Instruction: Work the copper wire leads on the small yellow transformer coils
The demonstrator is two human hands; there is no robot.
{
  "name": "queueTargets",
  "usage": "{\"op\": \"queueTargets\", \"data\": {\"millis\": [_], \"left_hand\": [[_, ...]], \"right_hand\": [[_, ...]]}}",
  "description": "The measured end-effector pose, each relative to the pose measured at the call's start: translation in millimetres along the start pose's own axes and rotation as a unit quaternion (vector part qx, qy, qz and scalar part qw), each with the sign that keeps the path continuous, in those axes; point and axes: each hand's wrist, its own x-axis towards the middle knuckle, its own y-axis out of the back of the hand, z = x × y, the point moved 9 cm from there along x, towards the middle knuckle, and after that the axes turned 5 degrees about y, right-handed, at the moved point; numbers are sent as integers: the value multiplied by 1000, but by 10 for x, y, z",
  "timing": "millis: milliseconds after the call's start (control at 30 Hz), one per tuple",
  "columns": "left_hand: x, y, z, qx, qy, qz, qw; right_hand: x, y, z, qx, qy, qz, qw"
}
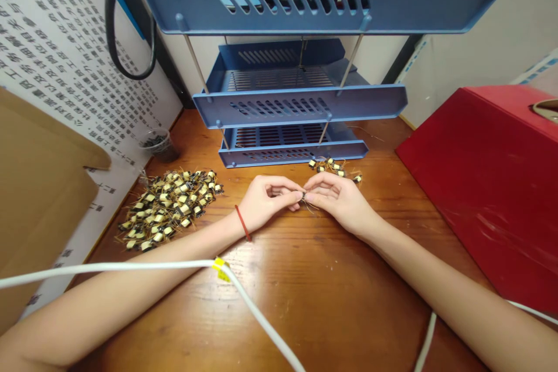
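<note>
From where I am standing, the left hand and right hand are both pinching one small wired component between fingertips, over the wooden table. A component pile is lying left of the left hand; a smaller cluster is sitting near the blue tray rack.

A small dark component with fine wire leads was pinched, mostly hidden, between the fingertips of the left hand and right hand.

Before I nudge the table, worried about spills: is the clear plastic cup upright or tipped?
Upright: the clear plastic cup stands with its round rim at the top and dark contents inside.
</note>
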Motion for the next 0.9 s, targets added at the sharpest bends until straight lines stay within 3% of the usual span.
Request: {"op": "queueTargets", "data": {"millis": [300,467,900], "left_hand": [[13,9,-40,-3,21,13,1000],[10,-2,-42,4,25,11,1000],[10,-86,-25,75,1,-36,996]], "right_hand": [[-29,-42,-175,-12,79,-32,996],[-32,-42,-273,-38,119,-8,992],[13,-46,-232,-74,112,0,991]]}}
